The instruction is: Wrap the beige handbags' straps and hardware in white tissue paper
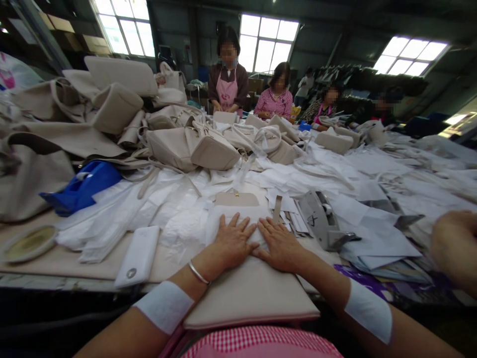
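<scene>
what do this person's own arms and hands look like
The left hand and right hand wear no gloves. A thin silver bangle circles the left wrist, and a white, four-sided patch covers part of each forearm. No sleeves show.

A blue tape dispenser (89, 184) sits before a tall heap of beige handbags (119, 107). A shallow round dish (30, 243) lies in front of it to the left, a white rectangular case (139, 251) in front to the right. Well to the dispenser's right stands a gray tape dispenser (316, 216) with dark handwritten marks. Far beyond the blue dispenser, also rightward, a worker in a pink-striped apron (226, 89) and another in a pink checked shirt (275, 102) appear near a multi-pane window (268, 42).
</scene>
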`<control>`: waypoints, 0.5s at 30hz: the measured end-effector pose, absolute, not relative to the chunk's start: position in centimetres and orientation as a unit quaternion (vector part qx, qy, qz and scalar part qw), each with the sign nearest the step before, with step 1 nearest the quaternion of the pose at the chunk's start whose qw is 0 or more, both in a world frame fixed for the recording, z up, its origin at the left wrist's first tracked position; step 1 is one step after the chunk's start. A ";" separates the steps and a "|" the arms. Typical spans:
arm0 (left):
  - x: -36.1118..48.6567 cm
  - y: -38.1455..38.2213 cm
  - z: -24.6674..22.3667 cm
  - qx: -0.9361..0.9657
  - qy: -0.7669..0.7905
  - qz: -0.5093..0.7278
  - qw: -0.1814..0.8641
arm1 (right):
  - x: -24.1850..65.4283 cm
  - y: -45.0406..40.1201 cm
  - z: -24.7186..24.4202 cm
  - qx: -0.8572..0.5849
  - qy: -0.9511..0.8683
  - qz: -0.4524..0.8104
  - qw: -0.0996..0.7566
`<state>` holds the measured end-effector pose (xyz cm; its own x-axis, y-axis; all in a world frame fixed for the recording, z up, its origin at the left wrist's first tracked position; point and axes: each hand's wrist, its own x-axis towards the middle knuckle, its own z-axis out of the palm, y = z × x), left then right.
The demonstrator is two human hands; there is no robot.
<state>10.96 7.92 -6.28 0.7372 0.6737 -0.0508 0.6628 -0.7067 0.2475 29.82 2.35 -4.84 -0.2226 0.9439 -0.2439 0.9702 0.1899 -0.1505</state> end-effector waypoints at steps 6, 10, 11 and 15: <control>11.0 8.0 -5.9 0.925 0.353 -0.009 0.141 | 30.7 2.5 -3.5 0.607 0.779 -0.145 0.063; 11.1 8.1 -5.7 0.927 0.347 -0.002 0.146 | 30.8 2.9 -2.9 0.603 0.784 -0.134 0.062; 11.1 8.1 -5.7 0.926 0.347 -0.004 0.147 | 30.9 2.9 -3.0 0.603 0.784 -0.134 0.064; 11.2 8.2 -5.8 0.924 0.351 -0.020 0.147 | 31.3 2.4 -4.0 0.609 0.777 -0.148 0.056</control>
<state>11.23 8.21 -5.81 0.7523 0.6438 -0.1403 0.6555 -0.7096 0.2586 31.30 2.43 -3.99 -0.2517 0.9300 -0.2678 0.9633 0.2140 -0.1623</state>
